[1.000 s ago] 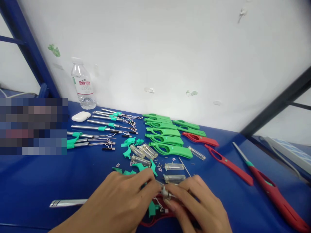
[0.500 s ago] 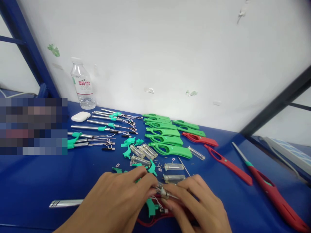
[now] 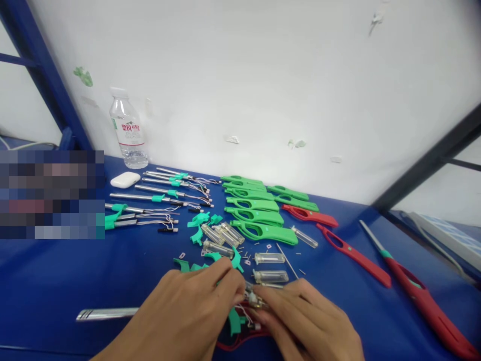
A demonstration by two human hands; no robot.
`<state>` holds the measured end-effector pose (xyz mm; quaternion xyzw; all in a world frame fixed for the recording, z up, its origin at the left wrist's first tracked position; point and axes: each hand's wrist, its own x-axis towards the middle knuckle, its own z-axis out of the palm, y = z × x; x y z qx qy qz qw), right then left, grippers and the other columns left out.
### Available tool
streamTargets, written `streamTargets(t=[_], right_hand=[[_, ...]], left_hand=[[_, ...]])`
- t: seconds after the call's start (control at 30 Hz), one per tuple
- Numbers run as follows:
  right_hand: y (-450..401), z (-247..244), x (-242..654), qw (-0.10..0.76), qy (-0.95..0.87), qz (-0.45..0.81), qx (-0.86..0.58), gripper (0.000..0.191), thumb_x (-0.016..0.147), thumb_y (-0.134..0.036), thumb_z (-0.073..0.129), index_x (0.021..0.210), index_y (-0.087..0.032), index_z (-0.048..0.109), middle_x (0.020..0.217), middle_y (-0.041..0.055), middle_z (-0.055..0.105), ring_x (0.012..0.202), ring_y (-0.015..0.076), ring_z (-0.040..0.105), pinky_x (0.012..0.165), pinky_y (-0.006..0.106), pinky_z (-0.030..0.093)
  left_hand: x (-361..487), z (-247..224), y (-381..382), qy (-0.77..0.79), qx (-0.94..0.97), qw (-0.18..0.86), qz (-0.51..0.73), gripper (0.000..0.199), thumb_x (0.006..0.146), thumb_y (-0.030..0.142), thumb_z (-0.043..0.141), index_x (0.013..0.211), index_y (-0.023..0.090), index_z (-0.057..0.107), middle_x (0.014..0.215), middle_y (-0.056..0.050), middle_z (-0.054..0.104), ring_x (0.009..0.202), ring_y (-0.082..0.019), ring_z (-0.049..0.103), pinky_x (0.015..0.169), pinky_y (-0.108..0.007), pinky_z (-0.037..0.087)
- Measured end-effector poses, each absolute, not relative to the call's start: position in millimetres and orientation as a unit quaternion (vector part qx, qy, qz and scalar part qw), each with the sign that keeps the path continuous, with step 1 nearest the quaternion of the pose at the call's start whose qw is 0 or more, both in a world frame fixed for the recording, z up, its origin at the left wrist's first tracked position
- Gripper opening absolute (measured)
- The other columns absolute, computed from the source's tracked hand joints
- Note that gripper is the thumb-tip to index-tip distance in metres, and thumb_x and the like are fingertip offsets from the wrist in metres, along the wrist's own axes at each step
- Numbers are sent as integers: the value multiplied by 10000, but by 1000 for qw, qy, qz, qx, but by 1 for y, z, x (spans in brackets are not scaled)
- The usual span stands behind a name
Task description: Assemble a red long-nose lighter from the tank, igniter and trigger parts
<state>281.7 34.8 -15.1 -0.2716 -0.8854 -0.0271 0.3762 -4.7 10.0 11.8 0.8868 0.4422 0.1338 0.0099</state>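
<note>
Low in the view, my hands meet over a red lighter shell (image 3: 240, 343). My right hand (image 3: 313, 321) is closed round a clear fuel tank, mostly covered by the fingers, with its pale valve end (image 3: 254, 299) showing. My left hand (image 3: 199, 301) pinches beside that valve; what lies between its fingertips is hidden. Below the fingertips are a teal trigger (image 3: 235, 321) and thin white wires (image 3: 246, 315) with a small connector. A silver lighter tube (image 3: 107, 314) sticks out to the left from under my left forearm.
Metal tubes with wires (image 3: 161, 193) lie at left, near a water bottle (image 3: 130, 133) and a white case (image 3: 125, 180). Green shells (image 3: 259, 215), red shells (image 3: 353, 253), clear tanks (image 3: 269, 257) and small screws lie beyond my hands. An assembled red lighter (image 3: 417, 291) lies right.
My right hand has shifted slightly down and right, and its fingers now cover more of the tank. My left hand has moved slightly right. The surrounding parts look unmoved.
</note>
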Motion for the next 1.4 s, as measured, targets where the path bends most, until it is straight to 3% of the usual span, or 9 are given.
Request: streamTargets(t=[0.3, 0.43, 0.53, 0.77, 1.03, 1.2, 1.3, 1.4], right_hand=[[33, -16, 284, 379, -885, -23, -268, 262, 1243, -126, 793, 1487, -182, 870, 1131, 15, 1006, 805, 173, 860, 788, 255, 760], [35, -16, 284, 367, -891, -28, -268, 282, 1255, -146, 792, 1528, -184, 855, 1135, 5, 1006, 811, 167, 861, 789, 248, 756], [35, -16, 285, 364, -892, -28, -268, 287, 1256, -151, 795, 1536, -189, 846, 1151, -4, 1008, 810, 162, 860, 781, 247, 755], [33, -16, 285, 375, -888, -30, -264, 253, 1257, -151, 802, 1503, -191, 845, 1157, -11, 1010, 810, 158, 866, 787, 248, 757], [33, -15, 283, 379, -887, -19, -262, 246, 1250, -139, 800, 1486, -182, 859, 1144, 21, 1013, 796, 165, 859, 790, 239, 763], [32, -15, 283, 373, -888, -23, -267, 246, 1252, -142, 793, 1481, -166, 880, 1153, 52, 1016, 806, 176, 876, 799, 247, 771], [33, -13, 281, 390, -883, -22, -261, 219, 1257, -148, 787, 1451, -165, 887, 1103, 41, 1009, 782, 168, 877, 775, 241, 761], [34, -10, 276, 406, -877, -12, -257, 191, 1241, -145, 807, 1412, -170, 888, 1061, 23, 999, 741, 161, 863, 733, 249, 747]], left_hand=[[-7, 9, 5, 445, 886, 17, 128, 533, 1072, -33, 449, 1370, 337, 691, 1337, 6, 879, 1046, -233, 853, 723, -352, 483], [2, 21, 11, 471, 874, 41, 115, 300, 1151, 165, 631, 1399, 309, 720, 1258, -42, 850, 1132, -241, 837, 857, -253, 592], [9, 33, 17, 473, 872, 43, 120, 211, 1189, 296, 665, 1389, 307, 731, 1241, -60, 826, 1179, -262, 823, 933, -260, 637], [13, 40, 23, 467, 875, 37, 122, 184, 1203, 354, 655, 1360, 305, 735, 1248, -70, 809, 1212, -270, 809, 970, -269, 655], [15, 37, 24, 462, 878, 30, 121, 190, 1204, 329, 668, 1384, 305, 726, 1247, -59, 812, 1164, -255, 812, 942, -259, 641], [6, 22, 15, 454, 883, 22, 116, 247, 1139, 161, 659, 1335, 299, 716, 1186, -19, 852, 987, -208, 823, 779, -241, 555], [-2, 17, 11, 428, 890, -10, 156, 387, 1060, 6, 553, 1242, 311, 706, 1154, 26, 879, 833, -201, 829, 643, -325, 456], [-9, 18, 9, 420, 889, -23, 182, 443, 1100, -14, 481, 1272, 336, 691, 1178, 58, 893, 838, -210, 859, 626, -378, 420]])
